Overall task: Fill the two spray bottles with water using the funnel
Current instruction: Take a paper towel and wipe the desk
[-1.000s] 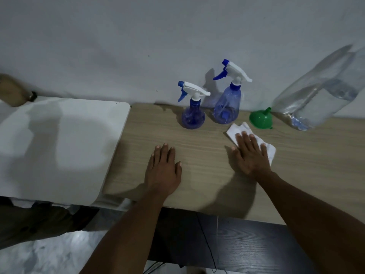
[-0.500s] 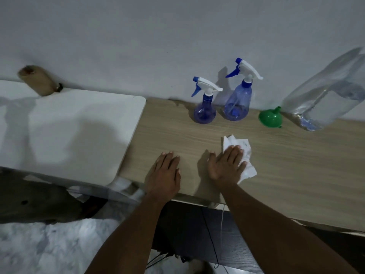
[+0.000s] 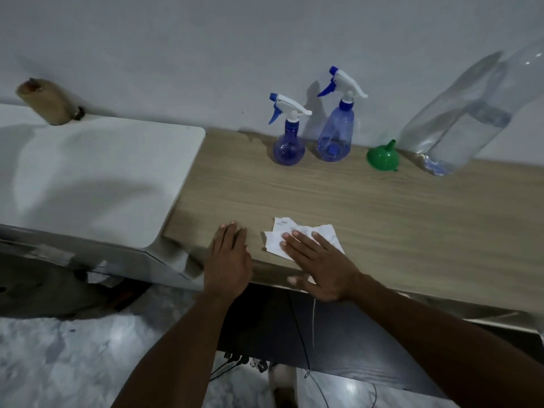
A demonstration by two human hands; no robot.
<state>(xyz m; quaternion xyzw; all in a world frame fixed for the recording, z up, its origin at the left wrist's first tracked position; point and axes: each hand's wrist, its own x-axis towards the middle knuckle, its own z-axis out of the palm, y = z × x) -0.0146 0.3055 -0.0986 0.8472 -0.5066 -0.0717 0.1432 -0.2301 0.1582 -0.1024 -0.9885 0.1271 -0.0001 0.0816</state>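
**Both hands flat at the near edge, bottles standing at the wall**

From my feed I see the left hand (image 3: 228, 257) lying palm down on the near edge of the wooden table (image 3: 397, 225), fingers straight and close together, holding nothing. The right hand (image 3: 322, 267) lies flat just beside it with its fingers spread, pressing on a crumpled white paper towel (image 3: 278, 241); its thumb sticks out along the table's front edge.

At the far side, against the wall, stand the two blue spray bottles, both upright with their white trigger heads on. The small round spray bottle (image 3: 288, 142) is on the left and the taller spray bottle (image 3: 335, 134) is just beside it on the right. The green funnel (image 3: 382, 157) sits mouth down near the taller one, spout pointing up. Right of the funnel stands a large clear plastic bottle (image 3: 459, 125) with water in it.

A white tabletop (image 3: 88, 178) adjoins the wooden one on the left, with a brown roll (image 3: 44, 106) at its back edge. I can see cables hanging under the table.
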